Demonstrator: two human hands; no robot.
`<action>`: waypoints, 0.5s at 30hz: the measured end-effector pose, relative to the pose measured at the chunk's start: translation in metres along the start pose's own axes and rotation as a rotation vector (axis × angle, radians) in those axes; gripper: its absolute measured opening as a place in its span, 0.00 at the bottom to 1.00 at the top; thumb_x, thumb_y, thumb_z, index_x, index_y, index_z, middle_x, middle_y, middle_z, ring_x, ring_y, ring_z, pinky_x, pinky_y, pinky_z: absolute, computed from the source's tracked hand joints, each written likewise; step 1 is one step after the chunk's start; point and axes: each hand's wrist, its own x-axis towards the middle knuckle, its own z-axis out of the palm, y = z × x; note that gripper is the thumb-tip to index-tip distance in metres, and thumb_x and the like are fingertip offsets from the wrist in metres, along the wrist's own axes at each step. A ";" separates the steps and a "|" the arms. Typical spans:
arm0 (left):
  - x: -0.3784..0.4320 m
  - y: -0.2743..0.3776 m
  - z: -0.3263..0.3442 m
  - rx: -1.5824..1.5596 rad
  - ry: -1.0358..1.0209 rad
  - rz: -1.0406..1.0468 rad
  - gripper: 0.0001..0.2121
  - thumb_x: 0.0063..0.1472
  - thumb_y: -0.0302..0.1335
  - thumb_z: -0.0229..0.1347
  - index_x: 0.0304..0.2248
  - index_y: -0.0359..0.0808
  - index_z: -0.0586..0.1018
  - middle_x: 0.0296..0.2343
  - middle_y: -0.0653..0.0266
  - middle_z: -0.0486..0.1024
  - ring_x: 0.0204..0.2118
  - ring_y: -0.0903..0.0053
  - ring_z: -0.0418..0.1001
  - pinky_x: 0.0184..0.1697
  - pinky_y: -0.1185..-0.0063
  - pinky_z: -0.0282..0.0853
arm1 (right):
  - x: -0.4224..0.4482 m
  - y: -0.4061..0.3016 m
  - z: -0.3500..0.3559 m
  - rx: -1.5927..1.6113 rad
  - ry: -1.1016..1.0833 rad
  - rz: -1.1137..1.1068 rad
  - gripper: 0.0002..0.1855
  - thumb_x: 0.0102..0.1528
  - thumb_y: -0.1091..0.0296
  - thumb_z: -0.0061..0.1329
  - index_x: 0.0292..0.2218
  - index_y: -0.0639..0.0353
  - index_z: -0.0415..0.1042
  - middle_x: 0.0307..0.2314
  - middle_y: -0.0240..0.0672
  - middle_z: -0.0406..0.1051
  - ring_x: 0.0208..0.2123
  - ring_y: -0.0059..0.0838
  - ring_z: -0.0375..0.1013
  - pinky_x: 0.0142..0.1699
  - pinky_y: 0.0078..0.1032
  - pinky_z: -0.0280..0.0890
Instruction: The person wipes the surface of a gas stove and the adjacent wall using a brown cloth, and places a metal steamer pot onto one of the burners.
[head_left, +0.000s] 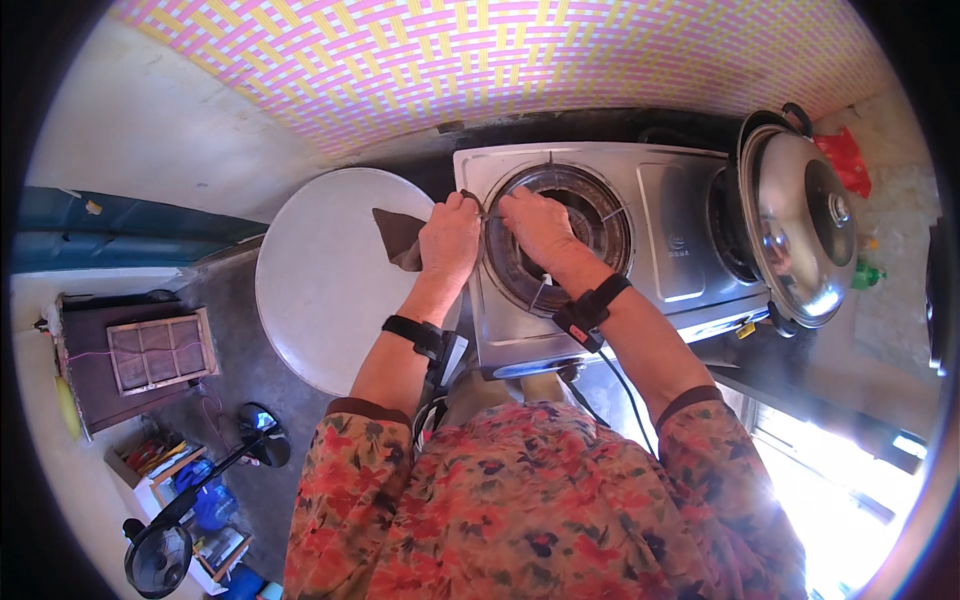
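Observation:
A dark brown cloth (400, 234) is bunched in my left hand (450, 238). One flap of it hangs to the left, over a round pale tabletop, and a small end pokes out by my fingertips. That hand is at the left edge of a stainless steel gas stove (504, 341), beside a prong of the pan support. My right hand (538, 225) reaches over the left burner (621, 259), fingers curled down at the left side of the round metal pan support (517, 294). Its fingertips are hidden, so whether they grip the support is unclear. Both wrists wear black straps with small devices.
The round tabletop (322, 285) adjoins the stove's left side. A wok with a shiny domed lid (799, 225) covers much of the right burner. Behind the stove hangs a pink-and-yellow woven-pattern sheet (510, 67). A cable (634, 401) runs down from my right wrist.

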 end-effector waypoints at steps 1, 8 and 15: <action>-0.001 0.001 0.001 0.003 0.004 -0.016 0.03 0.51 0.26 0.51 0.27 0.39 0.71 0.27 0.66 0.66 0.32 0.68 0.69 0.32 0.72 0.68 | 0.000 -0.001 0.000 0.001 0.002 -0.002 0.03 0.45 0.69 0.44 0.25 0.55 0.69 0.25 0.38 0.67 0.30 0.39 0.71 0.32 0.35 0.66; -0.055 0.009 -0.010 0.010 -0.066 0.141 0.02 0.50 0.25 0.50 0.24 0.38 0.70 0.25 0.65 0.65 0.28 0.68 0.68 0.27 0.73 0.69 | -0.001 -0.001 -0.001 0.001 0.004 -0.008 0.04 0.45 0.70 0.43 0.26 0.56 0.68 0.26 0.38 0.67 0.30 0.39 0.71 0.33 0.34 0.66; 0.006 -0.011 0.002 0.003 -0.032 0.069 0.04 0.49 0.24 0.51 0.27 0.38 0.70 0.27 0.65 0.67 0.31 0.66 0.68 0.30 0.70 0.67 | 0.000 -0.002 0.001 0.008 -0.002 0.013 0.04 0.45 0.70 0.43 0.26 0.55 0.69 0.26 0.38 0.67 0.30 0.38 0.71 0.34 0.33 0.67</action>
